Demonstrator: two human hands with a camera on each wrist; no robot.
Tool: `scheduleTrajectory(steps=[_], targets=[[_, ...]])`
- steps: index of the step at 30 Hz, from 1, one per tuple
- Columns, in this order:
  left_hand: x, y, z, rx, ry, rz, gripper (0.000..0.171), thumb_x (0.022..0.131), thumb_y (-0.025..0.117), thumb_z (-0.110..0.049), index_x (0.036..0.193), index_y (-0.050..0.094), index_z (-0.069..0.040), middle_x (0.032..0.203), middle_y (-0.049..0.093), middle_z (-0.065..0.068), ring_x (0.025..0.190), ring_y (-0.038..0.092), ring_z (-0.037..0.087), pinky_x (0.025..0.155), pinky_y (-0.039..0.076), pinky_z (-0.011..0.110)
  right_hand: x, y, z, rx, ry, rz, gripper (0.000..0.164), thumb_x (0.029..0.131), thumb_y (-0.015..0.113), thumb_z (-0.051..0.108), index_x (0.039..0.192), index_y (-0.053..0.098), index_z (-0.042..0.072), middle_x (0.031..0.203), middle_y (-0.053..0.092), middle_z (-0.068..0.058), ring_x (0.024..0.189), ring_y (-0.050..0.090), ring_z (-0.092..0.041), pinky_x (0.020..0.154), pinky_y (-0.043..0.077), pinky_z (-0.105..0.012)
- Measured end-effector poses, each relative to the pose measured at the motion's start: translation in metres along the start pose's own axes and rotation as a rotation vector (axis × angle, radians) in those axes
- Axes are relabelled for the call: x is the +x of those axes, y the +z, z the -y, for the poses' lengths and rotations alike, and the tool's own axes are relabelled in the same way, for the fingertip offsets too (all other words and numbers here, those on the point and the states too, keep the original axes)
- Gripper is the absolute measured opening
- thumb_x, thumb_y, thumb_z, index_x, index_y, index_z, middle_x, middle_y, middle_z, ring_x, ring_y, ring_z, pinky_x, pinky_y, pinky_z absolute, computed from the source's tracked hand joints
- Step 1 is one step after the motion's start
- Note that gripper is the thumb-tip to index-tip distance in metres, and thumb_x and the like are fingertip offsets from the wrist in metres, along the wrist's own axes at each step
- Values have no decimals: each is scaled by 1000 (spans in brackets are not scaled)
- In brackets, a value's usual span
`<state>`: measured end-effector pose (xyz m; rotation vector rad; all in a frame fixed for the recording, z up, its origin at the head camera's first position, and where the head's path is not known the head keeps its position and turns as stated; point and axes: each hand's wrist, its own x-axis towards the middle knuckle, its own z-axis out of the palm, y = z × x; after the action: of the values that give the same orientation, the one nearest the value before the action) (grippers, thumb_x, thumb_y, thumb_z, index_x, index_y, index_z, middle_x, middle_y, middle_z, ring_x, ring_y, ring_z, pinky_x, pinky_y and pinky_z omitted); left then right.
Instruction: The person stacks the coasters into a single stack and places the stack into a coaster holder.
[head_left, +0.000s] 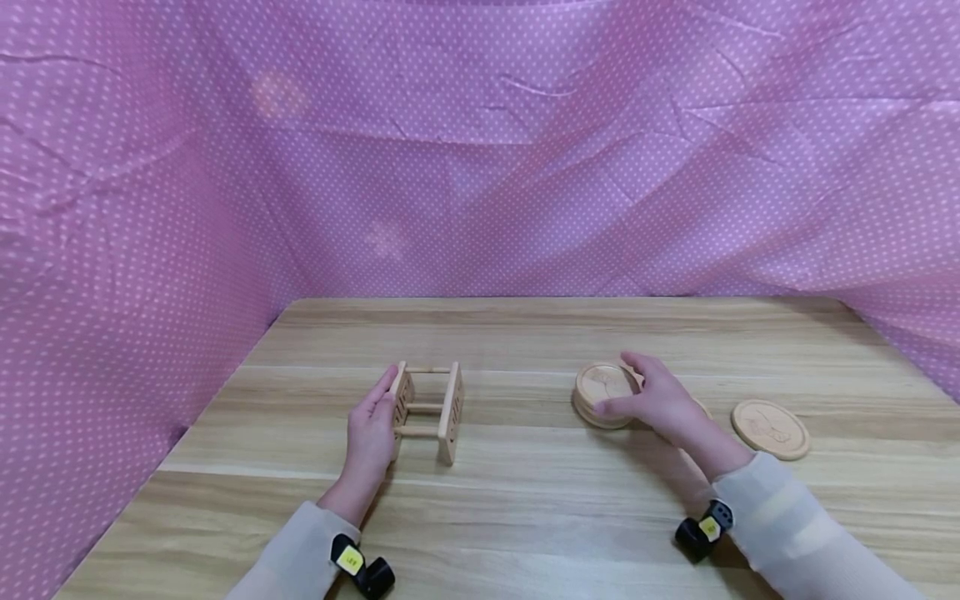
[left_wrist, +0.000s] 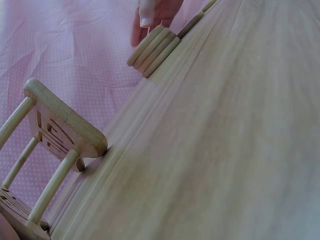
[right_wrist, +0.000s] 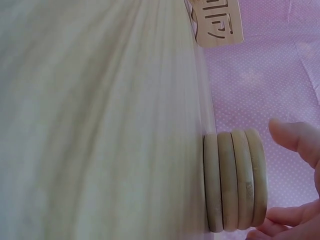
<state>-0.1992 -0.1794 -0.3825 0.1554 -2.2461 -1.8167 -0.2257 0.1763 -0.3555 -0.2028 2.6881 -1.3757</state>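
A small wooden rack (head_left: pixel 450 412), two slotted panels joined by round rods, stands left of the table's middle. My left hand (head_left: pixel 369 433) rests along its left panel with the fingers straight; only a sliver of that hand shows in the left wrist view. To the right stands a stack of several round wooden coasters (head_left: pixel 603 385), the top one engraved. Above the stack's right side is my right hand (head_left: pixel 663 404), thumb and fingers spread apart. In the right wrist view its thumb (right_wrist: pixel 295 137) is off the top coaster (right_wrist: pixel 258 177), while the other fingertips are right at its edge.
A single engraved coaster (head_left: pixel 771 429) lies flat farther right. Another coaster (head_left: pixel 703 407) shows partly behind the right hand. The wood-grain table (head_left: pixel 517 517) is bordered by a pink dotted cloth (head_left: pixel 480 183) at the back and sides.
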Motion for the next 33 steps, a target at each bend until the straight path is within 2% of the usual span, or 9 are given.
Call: scheduleTrajectory(steps=[4, 13, 19, 22, 25, 27, 29, 31, 33], targets=[[0, 0, 0, -2, 2, -3, 42, 97, 35, -7, 139, 42, -12, 146, 35, 4, 136, 29, 22, 110, 29, 38, -3, -4, 1, -30, 8, -2, 101, 72, 77, 36, 144, 19, -5, 147, 20, -29, 128, 26, -52, 105, 25, -60], [1, 0, 1, 2, -5, -7, 42, 98, 34, -7, 139, 42, -12, 146, 35, 2, 130, 34, 16, 95, 38, 31, -8, -13, 0, -34, 44, 10, 100, 75, 75, 36, 145, 16, -5, 148, 18, -30, 129, 21, -54, 105, 22, -61], [1, 0, 2, -9, -1, -7, 42, 97, 35, -7, 139, 43, -13, 146, 36, 2, 133, 31, 16, 100, 36, 34, -13, -18, -8, -16, 46, 9, 101, 74, 76, 35, 144, 16, -6, 148, 18, -30, 128, 21, -54, 105, 23, -61], [0, 0, 2, -6, 2, -7, 42, 97, 35, -7, 138, 43, -13, 146, 36, 2, 134, 29, 16, 99, 35, 31, -16, -23, -11, -15, 42, 11, 102, 73, 76, 34, 144, 16, -7, 148, 17, -30, 128, 22, -54, 105, 24, -61], [0, 0, 2, -1, 6, -6, 42, 97, 35, -8, 138, 43, -13, 146, 36, 2, 131, 34, 17, 82, 43, 21, -20, -28, -14, -17, 42, 17, 103, 73, 76, 34, 144, 15, -7, 148, 16, -30, 127, 22, -55, 104, 23, -62], [-1, 0, 2, 2, 6, -6, 42, 97, 35, -8, 139, 43, -14, 146, 36, 2, 128, 38, 19, 63, 42, 16, -22, -31, -17, -20, 48, 22, 103, 73, 76, 34, 144, 14, -7, 148, 15, -31, 127, 21, -56, 104, 23, -63], [-1, 0, 2, -1, 3, -7, 43, 97, 35, -8, 139, 43, -14, 146, 35, 2, 126, 39, 19, 56, 39, 16, -24, -34, -21, -24, 53, 27, 103, 74, 76, 33, 144, 14, -8, 147, 15, -32, 127, 18, -56, 103, 22, -64], [-2, 0, 2, 3, -2, -7, 43, 97, 35, -8, 139, 43, -15, 146, 35, 2, 129, 37, 18, 65, 41, 12, -25, -36, -25, -26, 56, 30, 102, 74, 77, 32, 144, 14, -9, 147, 16, -32, 129, 17, -55, 104, 20, -64], [-3, 0, 2, 5, -4, -10, 43, 97, 35, -9, 139, 43, -15, 146, 36, 2, 131, 34, 16, 76, 42, 13, -26, -38, -29, -37, 57, 33, 101, 74, 77, 30, 143, 15, -10, 146, 16, -33, 130, 15, -54, 103, 19, -65]])
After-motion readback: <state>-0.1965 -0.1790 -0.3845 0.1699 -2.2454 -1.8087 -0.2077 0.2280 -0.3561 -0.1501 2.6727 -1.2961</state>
